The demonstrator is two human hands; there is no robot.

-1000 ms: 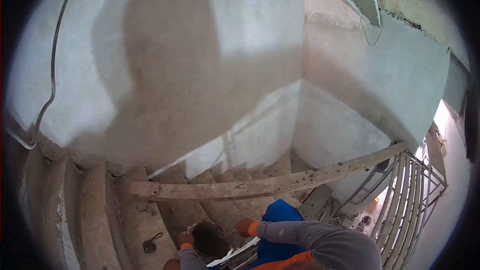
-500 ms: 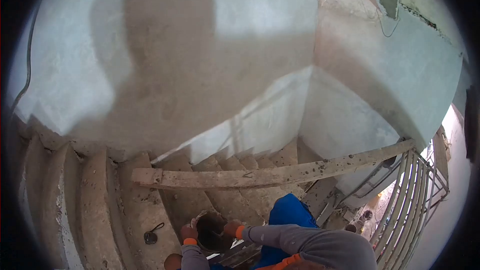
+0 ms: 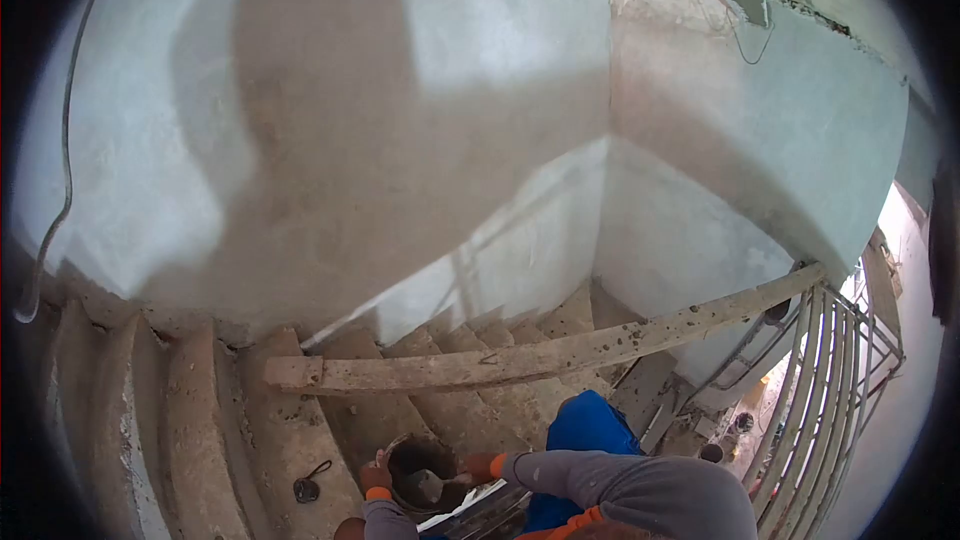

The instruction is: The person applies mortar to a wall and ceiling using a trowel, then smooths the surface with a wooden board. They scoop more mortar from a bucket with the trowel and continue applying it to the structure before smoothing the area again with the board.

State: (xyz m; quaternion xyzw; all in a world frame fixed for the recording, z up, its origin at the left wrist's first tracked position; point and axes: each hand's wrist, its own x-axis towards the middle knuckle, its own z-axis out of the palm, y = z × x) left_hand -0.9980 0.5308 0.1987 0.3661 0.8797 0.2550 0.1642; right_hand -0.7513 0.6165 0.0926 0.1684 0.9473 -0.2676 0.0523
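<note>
A dark round bucket [image 3: 405, 453] stands on the stairs at the bottom middle, its mouth facing up towards me. My left hand [image 3: 377, 470] grips its left rim. On the other side, my right hand [image 3: 482, 467] is closed around what appears to be the handle of a trowel [image 3: 428, 486], whose pale blade lies inside the bucket. Both grey sleeves end in orange cuffs. What the bucket holds is too dark to make out. My blue-clad knee [image 3: 590, 425] is just right of the right hand.
A long, spattered wooden beam [image 3: 540, 365] crosses above the concrete steps [image 3: 205, 420]. A small black object with a strap loop [image 3: 306, 489], like a tape measure, lies on a step. Metal bars [image 3: 805, 390] stand at right. A cable [image 3: 68, 140] hangs along the left wall.
The bucket has gone from tilted to more upright, and the pale blade now shows inside it. My right hand has shifted slightly right, off the rim. The view has turned a little.
</note>
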